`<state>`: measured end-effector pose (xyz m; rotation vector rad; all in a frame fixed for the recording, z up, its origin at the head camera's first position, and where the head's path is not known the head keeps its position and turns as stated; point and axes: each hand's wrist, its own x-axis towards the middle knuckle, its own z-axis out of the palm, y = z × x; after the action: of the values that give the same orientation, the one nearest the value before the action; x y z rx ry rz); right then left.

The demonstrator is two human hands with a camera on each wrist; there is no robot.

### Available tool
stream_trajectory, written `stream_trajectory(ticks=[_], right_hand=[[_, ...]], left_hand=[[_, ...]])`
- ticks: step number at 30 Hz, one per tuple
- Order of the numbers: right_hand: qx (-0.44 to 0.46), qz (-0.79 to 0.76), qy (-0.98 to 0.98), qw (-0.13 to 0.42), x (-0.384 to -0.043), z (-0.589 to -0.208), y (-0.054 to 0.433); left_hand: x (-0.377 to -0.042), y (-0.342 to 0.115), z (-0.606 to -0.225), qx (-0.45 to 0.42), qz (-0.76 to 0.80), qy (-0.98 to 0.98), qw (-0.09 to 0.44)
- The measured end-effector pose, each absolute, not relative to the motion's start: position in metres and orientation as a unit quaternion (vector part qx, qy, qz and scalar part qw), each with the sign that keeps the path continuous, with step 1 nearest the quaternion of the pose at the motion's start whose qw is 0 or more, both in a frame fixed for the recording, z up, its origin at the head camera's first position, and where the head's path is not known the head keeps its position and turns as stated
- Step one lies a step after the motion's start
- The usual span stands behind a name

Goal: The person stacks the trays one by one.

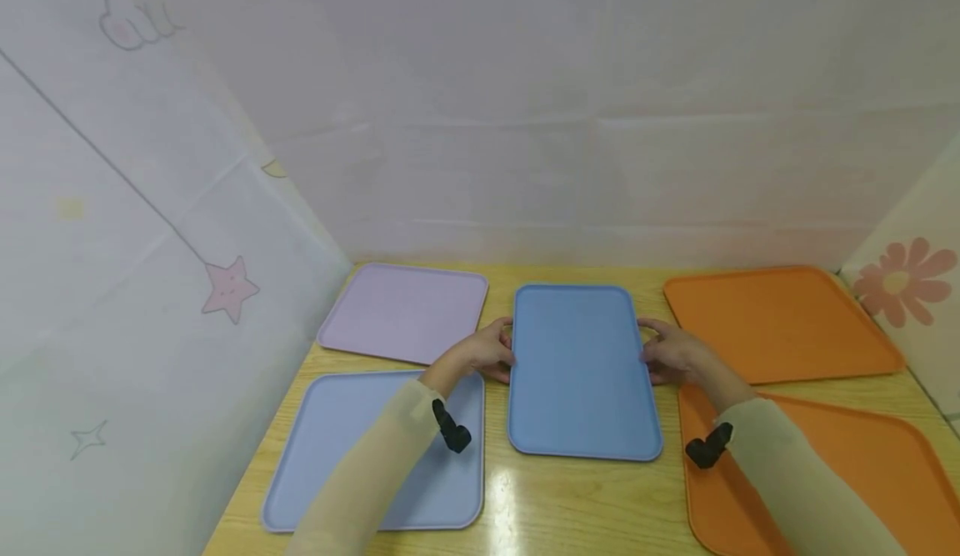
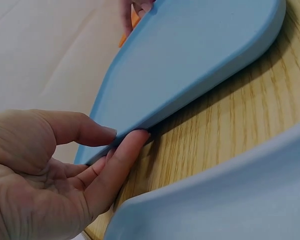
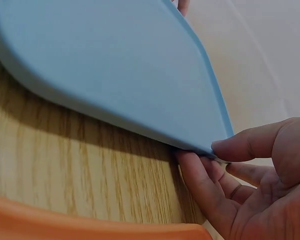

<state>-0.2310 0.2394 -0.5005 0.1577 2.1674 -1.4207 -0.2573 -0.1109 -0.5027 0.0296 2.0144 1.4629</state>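
- Head view: blue tray sits mid-width over the table, nearer the far edge, short side facing it.
- Left-hand grip pinches its left long side, right-hand grip its right; both a bit beyond mid-length.
- Around it: lilac tray at far left corner, periwinkle tray nearer on the left, far orange tray and near orange tray down the right edge.
- Handling guess: light, stiff plastic, not fragile; smooth, could slip. Hold mid long sides, rim plus underside, level.
- Shadow under the tray in both wrist views; looks slightly raised, can't confirm every edge is off the table.
- Underside hidden; can't tell how far the fingers reach beneath.
- Near orange tray cut off by the frame; sleeves cover parts of it and the periwinkle one. Table's near edge out of frame.
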Motion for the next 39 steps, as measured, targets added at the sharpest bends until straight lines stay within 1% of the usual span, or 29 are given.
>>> stream_trajectory(ticks=[7,12,21,27,39], right_hand=[[0.051,-0.515,0.816,0.259,-0.231,-0.504,0.239],[0.052,-0.503,0.822,0.261,-0.231,-0.505,0.239],[0.048,-0.502,0.823,0.262,-0.230,-0.505,0.240],[0.044,-0.500,0.824,0.261,-0.230,-0.504,0.239],[0.056,-0.502,0.821,0.265,-0.227,-0.504,0.242]], left_hand=[[-0.257,-0.113,-0.499,0.012,0.553,0.768,0.323],[-0.255,-0.124,-0.492,0.012,0.559,0.765,0.319],[-0.251,-0.161,-0.469,0.049,0.541,0.792,0.279],[-0.243,-0.187,-0.450,0.044,0.520,0.815,0.251],[-0.235,-0.232,-0.434,0.035,0.476,0.845,0.240]])
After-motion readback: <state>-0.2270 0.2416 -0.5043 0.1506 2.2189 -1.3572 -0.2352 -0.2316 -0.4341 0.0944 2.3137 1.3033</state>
